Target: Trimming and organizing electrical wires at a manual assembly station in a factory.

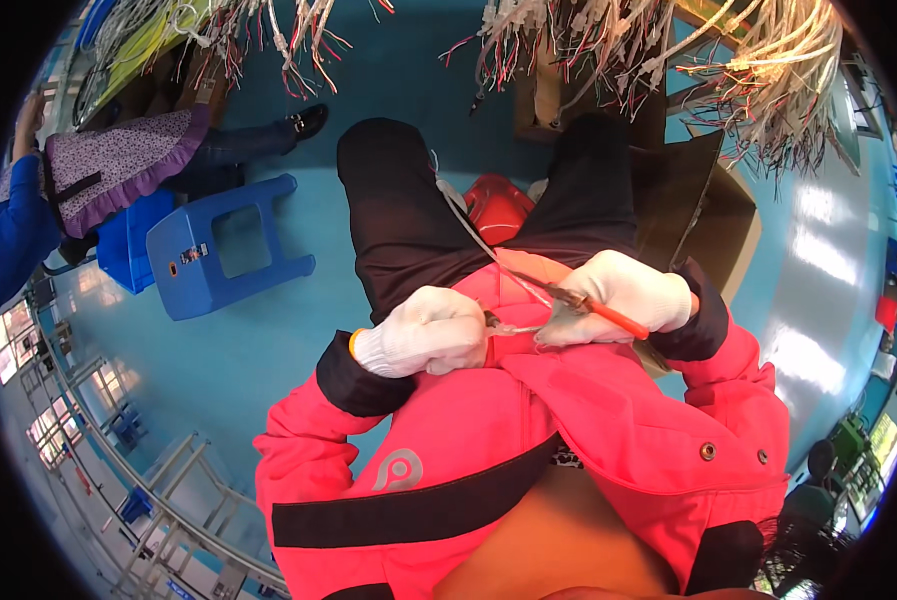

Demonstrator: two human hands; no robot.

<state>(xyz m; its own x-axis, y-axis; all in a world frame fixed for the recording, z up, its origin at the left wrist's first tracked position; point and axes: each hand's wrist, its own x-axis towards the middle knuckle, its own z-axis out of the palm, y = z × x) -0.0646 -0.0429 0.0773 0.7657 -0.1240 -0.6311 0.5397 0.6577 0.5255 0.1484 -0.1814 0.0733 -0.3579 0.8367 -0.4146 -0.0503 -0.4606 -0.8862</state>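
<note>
Both my hands wear white knitted gloves and meet above my lap. My left hand [430, 335] is closed in a pinch on the end of a thin pale cable [520, 330], just left of the other hand. My right hand [613, 298] is closed around pliers with an orange handle [618, 318] and a dark metal head; the exact jaw type is unclear. Its fingertips also touch the cable. A light grey cable length [468, 218] trails from beside my left knee down to the hands. The gloves hide the gripped parts.
Bundles of cables with stripped, coloured wire ends [578, 50] hang ahead. A blue plastic stool [193, 255] stands at left, near a co-worker in a purple patterned apron [118, 165]. An open cardboard box [723, 220] is beside my right leg. Something red [496, 208] lies between my legs.
</note>
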